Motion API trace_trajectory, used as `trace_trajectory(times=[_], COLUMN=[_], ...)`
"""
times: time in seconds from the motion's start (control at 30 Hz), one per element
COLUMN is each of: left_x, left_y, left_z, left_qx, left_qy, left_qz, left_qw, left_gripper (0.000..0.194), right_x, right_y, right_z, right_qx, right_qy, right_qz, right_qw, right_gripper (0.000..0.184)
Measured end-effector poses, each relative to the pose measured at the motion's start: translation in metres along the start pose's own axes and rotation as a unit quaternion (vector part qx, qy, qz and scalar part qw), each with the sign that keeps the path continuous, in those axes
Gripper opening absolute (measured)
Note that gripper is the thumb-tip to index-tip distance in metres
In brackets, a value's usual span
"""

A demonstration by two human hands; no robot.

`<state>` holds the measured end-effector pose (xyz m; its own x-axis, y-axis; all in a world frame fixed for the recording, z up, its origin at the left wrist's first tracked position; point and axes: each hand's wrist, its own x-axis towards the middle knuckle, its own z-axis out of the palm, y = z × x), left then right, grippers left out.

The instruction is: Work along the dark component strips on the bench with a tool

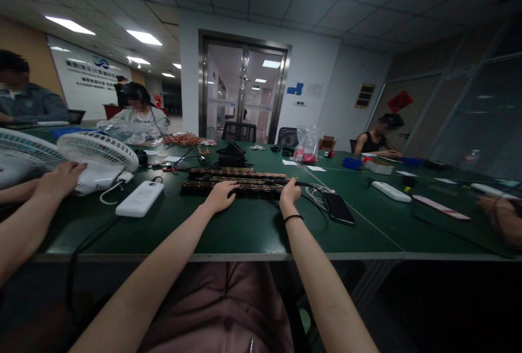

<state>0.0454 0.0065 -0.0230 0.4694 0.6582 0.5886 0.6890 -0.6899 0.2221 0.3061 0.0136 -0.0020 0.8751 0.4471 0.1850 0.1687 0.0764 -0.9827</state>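
Long dark strips with copper-coloured lines (256,184) lie side by side across the green table in front of me. My left hand (221,197) rests on the nearer strips near their middle, its fingers stretched out over them. At their right end, my right hand (290,192) has its fingers pressed together; what they pinch is hidden. A black cable (310,185) runs from beside this hand towards a black phone (340,209). A coiled white cable (318,196) lies between the hand and the phone.
On the left are a white power bank (140,198) and a white fan (98,152), with another person's hand (63,179) touching the fan. A black pouch (231,154) sits behind the strips. Copper-coloured wires (183,139) lie farther back. Other people sit around the table.
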Motion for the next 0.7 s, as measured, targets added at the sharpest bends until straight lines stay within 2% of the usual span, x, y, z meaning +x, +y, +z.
trace_trajectory(times=[0.5, 0.7], left_x=[0.0008, 0.0007], left_y=[0.0008, 0.0004], left_z=[-0.0003, 0.0005], left_qx=[-0.004, -0.009], left_qy=[0.001, 0.002], left_qz=[0.000, 0.001], left_qw=[1.000, 1.000], left_gripper=[0.041, 0.042], right_x=[-0.0029, -0.0013], right_y=[-0.0059, -0.0033], right_z=[-0.0034, -0.0027], right_qx=[0.012, 0.009], right_qy=[0.010, 0.004], right_qz=[0.025, 0.014], right_qw=[1.000, 1.000], right_gripper=[0.034, 0.034])
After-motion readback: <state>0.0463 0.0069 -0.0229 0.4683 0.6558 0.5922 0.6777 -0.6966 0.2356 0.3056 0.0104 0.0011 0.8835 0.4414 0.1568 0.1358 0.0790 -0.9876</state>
